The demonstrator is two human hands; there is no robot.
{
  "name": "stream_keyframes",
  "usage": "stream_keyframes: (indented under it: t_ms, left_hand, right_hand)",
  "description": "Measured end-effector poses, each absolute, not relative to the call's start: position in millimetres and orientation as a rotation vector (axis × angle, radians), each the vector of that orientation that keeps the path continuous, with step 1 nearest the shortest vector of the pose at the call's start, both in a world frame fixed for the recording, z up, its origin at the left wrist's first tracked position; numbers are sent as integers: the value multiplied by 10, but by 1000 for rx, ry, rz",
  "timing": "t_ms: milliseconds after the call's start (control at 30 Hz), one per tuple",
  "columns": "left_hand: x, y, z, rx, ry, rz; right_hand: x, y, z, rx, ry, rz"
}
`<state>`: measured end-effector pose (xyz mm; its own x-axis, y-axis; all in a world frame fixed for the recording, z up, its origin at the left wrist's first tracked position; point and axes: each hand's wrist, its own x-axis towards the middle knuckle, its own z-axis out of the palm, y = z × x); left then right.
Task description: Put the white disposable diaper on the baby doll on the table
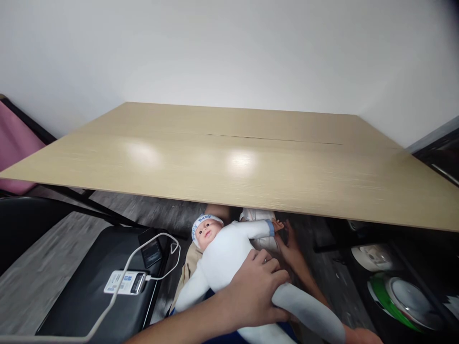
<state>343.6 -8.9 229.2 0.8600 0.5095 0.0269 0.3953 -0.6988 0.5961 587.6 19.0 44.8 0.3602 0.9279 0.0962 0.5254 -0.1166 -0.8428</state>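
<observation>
A baby doll (222, 260) in a white body suit and a white cap with blue lettering lies face up across my lap, head to the left. My left hand (256, 286) is closed around the top of its white leg (310, 308), against the lower body. My right hand (289, 246) is by the doll's outstretched hand, below the table edge. Its thumb lies at the edge of a crumpled white bundle (267, 242), partly hidden under the doll's arm; the hand appears closed on it.
A light wooden table (201, 162) spans the view ahead, its near edge just above the doll. On the left, a black seat (93, 282) holds a white device (125, 282) with a white cable (120, 282). Round items, one with a green rim (382, 296), are on the right.
</observation>
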Motion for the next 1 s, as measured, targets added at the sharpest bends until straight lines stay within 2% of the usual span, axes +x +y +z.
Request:
stream_keyframes:
  t_ms: [133,333,500,667,867,1000]
  left_hand:
    - [3433,-97,2269,2446,646,263]
    - [3391,-109,2243,2422,620,309]
    - [3352,-112,2266,2489,535,307]
    - [3328,-126,2313,2545,516,295]
    - [2895,-286,2476,2283,493,626]
    - [2313,-511,2192,2099,815,986]
  right_hand:
    - [5931,-75,881,-1690,-1400,540]
    - [5829,-30,1527,-1457,-1989,354]
    - [5597,411,1866,-1303,-2328,581]
    - [5276,742,2071,-1457,-2528,821]
    - [4964,717,2232,-1513,-2546,749]
    - [4888,638,2271,-1496,-2479,767]
